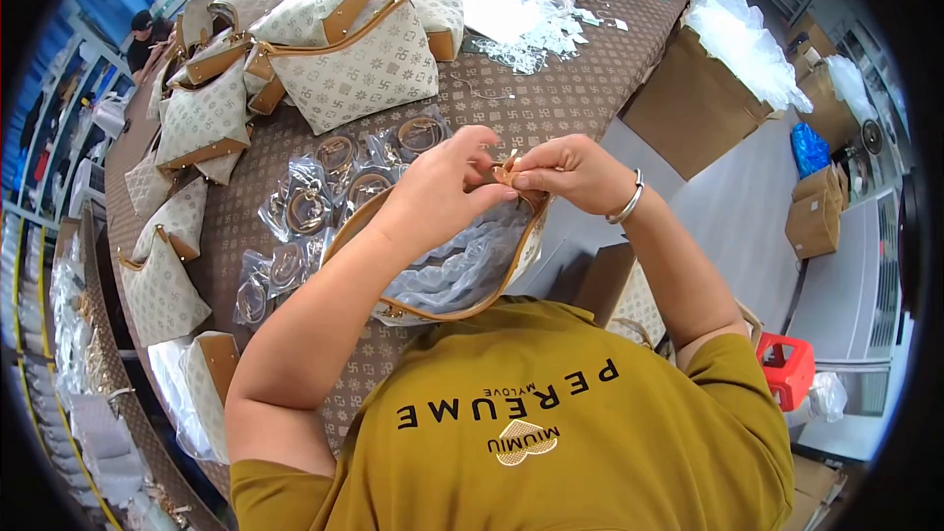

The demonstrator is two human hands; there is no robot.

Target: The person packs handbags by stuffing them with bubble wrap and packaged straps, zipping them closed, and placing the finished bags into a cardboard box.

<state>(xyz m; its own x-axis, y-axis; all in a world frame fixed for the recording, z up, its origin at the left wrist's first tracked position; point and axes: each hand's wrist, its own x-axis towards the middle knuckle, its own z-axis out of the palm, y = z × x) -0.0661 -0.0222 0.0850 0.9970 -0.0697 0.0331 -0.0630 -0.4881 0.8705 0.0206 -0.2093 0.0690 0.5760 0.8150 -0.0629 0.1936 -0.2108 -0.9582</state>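
Observation:
An open handbag [531, 244] in cream patterned material with tan trim stands in front of my body, with crumpled clear plastic [457, 265] inside it. Over its far rim, my right hand [580, 173] pinches a small tan leather tab [505, 175] with a bit of gold-coloured metal at it. My left hand [444, 177] is at the same tab from the other side, its thumb by the rim and its index finger raised apart from the thumb. Exactly what the left fingertips touch is partly hidden.
Bagged coiled straps [307, 206] lie left of the handbag on the brown patterned table [551, 103]. Finished-looking handbags [369, 69] are piled at the far left. White scraps [531, 44] lie farther back. Cardboard boxes [698, 88] and a red stool [787, 371] stand right.

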